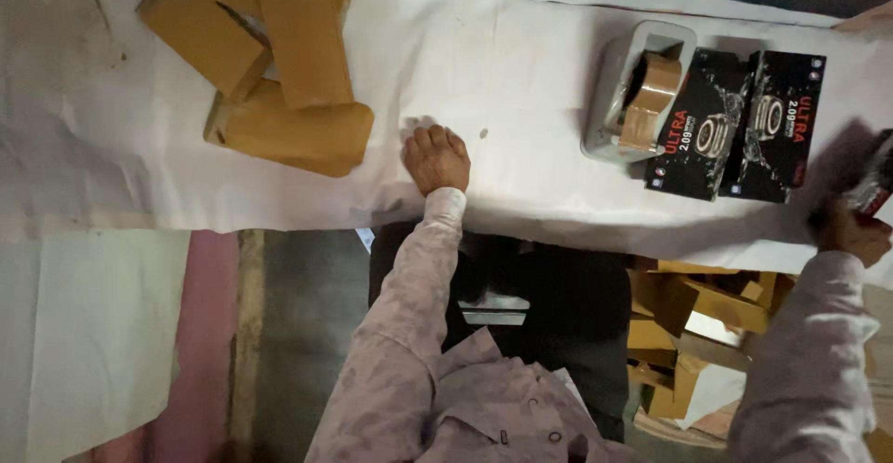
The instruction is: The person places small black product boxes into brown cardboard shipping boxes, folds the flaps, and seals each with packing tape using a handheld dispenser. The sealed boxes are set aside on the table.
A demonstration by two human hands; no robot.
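My left hand (434, 158) lies flat, palm down, on the white paper-covered table (521, 81), fingers together and holding nothing. My right hand (851, 230) is at the far right edge, closed around a dark box (877, 182) that is cut off by the frame. Two black product boxes (735, 123) lie side by side between my hands, nearer the right one. A grey tape dispenser (633, 91) with a brown tape roll stands just left of them.
Several tan cardboard boxes (279, 63) are piled at the table's upper left. Below the table edge are a dark bin (549, 295) and folded cardboard pieces (707, 333) on the floor. A white sheet (84, 333) hangs at the lower left.
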